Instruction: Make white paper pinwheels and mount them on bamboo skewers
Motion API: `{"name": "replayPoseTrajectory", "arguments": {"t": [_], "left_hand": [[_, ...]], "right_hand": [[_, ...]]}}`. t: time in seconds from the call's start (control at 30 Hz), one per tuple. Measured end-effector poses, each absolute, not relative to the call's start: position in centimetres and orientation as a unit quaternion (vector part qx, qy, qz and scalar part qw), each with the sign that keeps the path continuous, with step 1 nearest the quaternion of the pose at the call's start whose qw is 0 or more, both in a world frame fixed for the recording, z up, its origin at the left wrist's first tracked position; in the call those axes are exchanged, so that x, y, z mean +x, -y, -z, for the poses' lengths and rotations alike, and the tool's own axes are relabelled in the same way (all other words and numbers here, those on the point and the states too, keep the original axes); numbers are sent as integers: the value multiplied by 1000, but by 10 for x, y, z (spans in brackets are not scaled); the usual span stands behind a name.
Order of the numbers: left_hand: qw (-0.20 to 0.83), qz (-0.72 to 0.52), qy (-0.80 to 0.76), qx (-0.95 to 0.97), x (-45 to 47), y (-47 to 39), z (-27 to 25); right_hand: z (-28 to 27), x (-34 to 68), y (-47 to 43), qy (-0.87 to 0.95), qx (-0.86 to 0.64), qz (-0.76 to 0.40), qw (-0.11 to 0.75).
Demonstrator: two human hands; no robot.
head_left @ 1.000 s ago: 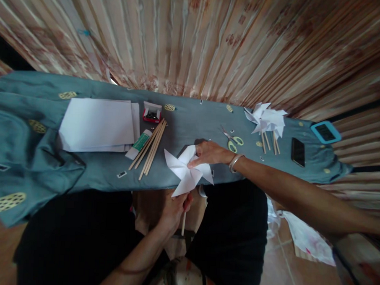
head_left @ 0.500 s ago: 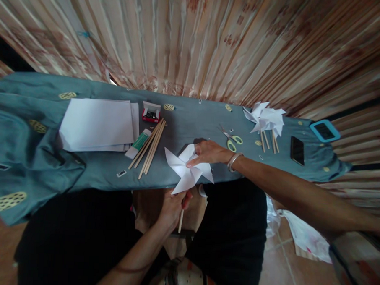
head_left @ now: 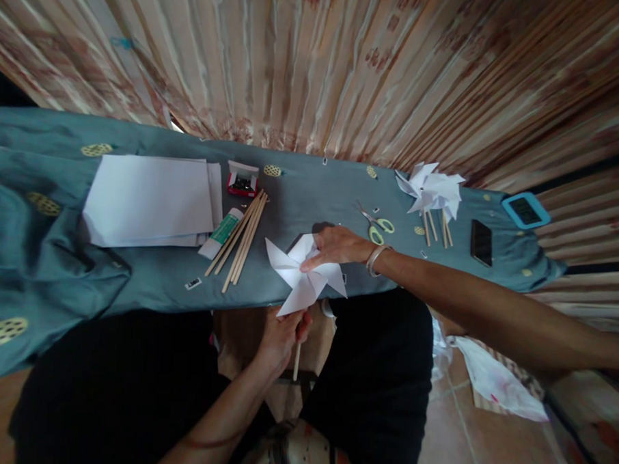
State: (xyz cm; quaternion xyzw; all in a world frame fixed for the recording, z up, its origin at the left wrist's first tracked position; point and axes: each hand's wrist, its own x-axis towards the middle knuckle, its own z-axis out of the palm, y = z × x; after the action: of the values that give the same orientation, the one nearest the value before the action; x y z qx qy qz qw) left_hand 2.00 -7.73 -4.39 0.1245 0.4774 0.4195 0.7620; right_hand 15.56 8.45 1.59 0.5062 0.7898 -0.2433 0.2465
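A white paper pinwheel [head_left: 300,294] is held over the front edge of the cloth-covered table. Below it, my left hand [head_left: 283,337] is wrapped round a thin wooden stick [head_left: 297,365], whose lower end sticks out beneath the fingers. My right hand [head_left: 334,248] grips the pinwheel from the right, with the thumb pressed on its centre and the other fingers hidden behind the paper. The upper part of the stick is concealed by the blades.
White paper sheets [head_left: 149,201] lie at the left. Beside them are a glue stick [head_left: 221,233], several wooden sticks [head_left: 243,243] and a red box of dark pins [head_left: 242,181]. Scissors [head_left: 376,228], finished pinwheels [head_left: 429,189], a phone [head_left: 482,242] and a blue-framed device [head_left: 526,210] lie to the right.
The view has shifted slightly, so things on the table sit a little further left. Both hands keep their hold, the right thumb still on the pinwheel's centre.
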Motion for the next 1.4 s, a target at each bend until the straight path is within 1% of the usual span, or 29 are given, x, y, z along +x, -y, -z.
{"name": "replayPoseTrajectory", "arguments": {"t": [0.3, 0.93, 1.03, 1.17, 1.4], "left_hand": [[769, -411, -475, 121, 20, 76, 44], [775, -410, -467, 117, 22, 76, 51], [768, -420, -467, 122, 23, 76, 50], [752, -440, -472, 137, 21, 77, 48], [724, -456, -486, 176, 18, 76, 45]], "right_hand": [[-14, 156, -84, -792, 511, 236, 238], [-13, 152, -84, -772, 534, 228, 260], [-16, 153, -82, -785, 522, 226, 245], [-21, 156, -80, -792, 510, 251, 221], [-27, 163, -76, -779, 530, 283, 183]]}}
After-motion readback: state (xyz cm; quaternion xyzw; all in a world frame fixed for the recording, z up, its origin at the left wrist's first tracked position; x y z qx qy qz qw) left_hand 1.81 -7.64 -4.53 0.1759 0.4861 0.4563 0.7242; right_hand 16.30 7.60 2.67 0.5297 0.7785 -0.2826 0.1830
